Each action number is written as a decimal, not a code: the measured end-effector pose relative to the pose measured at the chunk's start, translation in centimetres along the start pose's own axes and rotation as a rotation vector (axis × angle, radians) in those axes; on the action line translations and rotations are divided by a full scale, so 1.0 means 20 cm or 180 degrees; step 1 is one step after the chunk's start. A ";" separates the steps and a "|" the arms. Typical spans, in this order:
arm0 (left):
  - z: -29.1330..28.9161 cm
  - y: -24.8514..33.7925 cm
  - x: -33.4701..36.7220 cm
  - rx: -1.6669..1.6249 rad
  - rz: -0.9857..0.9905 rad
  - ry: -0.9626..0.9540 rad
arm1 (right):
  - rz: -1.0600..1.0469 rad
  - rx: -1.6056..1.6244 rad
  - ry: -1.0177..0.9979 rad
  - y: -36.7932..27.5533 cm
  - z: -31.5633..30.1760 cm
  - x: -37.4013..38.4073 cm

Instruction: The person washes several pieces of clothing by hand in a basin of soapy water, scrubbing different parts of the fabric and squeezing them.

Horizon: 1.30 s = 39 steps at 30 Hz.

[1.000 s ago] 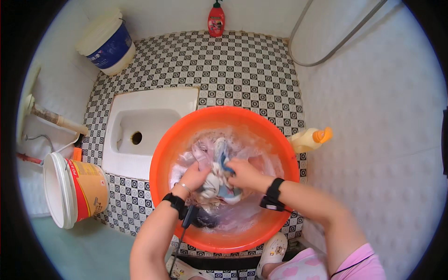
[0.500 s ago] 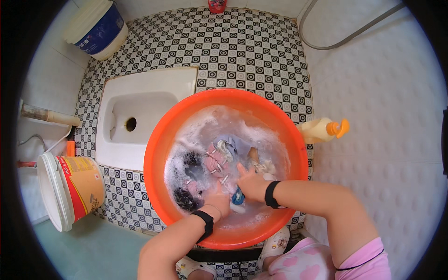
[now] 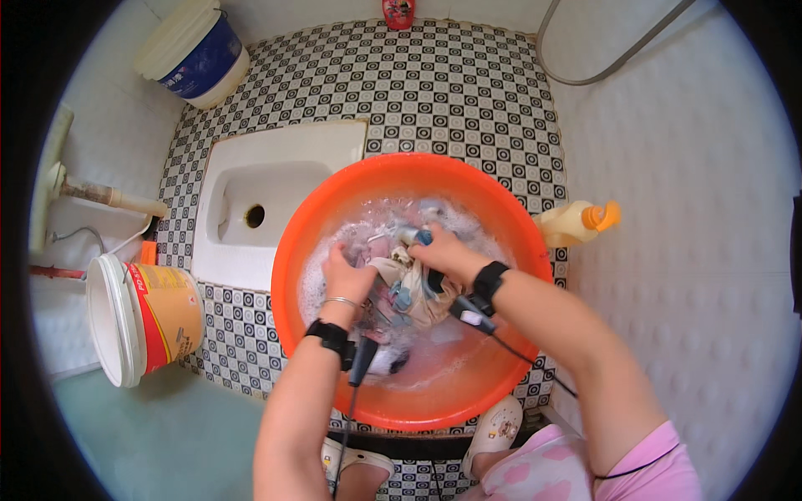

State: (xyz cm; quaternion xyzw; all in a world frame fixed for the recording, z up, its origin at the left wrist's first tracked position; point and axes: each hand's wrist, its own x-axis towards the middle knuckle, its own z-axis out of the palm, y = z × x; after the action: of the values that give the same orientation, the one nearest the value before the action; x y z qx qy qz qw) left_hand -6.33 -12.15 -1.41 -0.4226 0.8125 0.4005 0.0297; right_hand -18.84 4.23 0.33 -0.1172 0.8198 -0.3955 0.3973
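Note:
An orange plastic basin (image 3: pixel 288 275) holds soapy water and a soaked heap of clothes (image 3: pixel 434 309) in cream, pink, blue and dark colours. At the heap's left side is my left hand (image 3: pixel 347 275), its thumb apart from its bent fingers and touching the cloth. Over the far right part of the heap, my right hand (image 3: pixel 451 253) has its fingers closed on wet cloth, beside a blue patch. Black bands with small dark plugs and cords circle both wrists. A white and black piece of cloth (image 3: pixel 386 361) lies near the basin's front.
Left of the basin, a white squat toilet (image 3: pixel 284 142) is set in the patterned tile floor. A yellow-orange bucket (image 3: pixel 171 317) lies by the left wall; a blue-and-white bucket (image 3: pixel 200 63) stands behind. A pump bottle (image 3: pixel 568 225) stands right, a red bottle (image 3: pixel 398 12) far back.
Both hands have moved away from me, up out of the deeper suds. The clothes are now bunched between them, and the wrist plugs have come into sight. The view has shifted slightly.

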 end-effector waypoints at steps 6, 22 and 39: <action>-0.19 -0.20 -0.22 -0.1408 -0.1373 -0.0785 | 0.0254 -0.0487 0.0355 0.02 -0.34 0.00; -0.10 0.02 -0.35 0.0427 -0.0016 -0.2163 | -0.1578 -0.1852 -0.1121 0.22 0.00 -0.28; 0.14 -0.09 -0.28 0.2948 0.1538 -0.3754 | -0.1499 -0.3428 -0.1246 0.30 0.18 -0.51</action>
State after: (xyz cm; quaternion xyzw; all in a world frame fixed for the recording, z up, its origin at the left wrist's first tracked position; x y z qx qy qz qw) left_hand -2.21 -7.13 -2.17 0.1033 0.8162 0.1748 0.5410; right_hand -8.82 11.41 0.20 -0.5494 0.7683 0.0256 0.3274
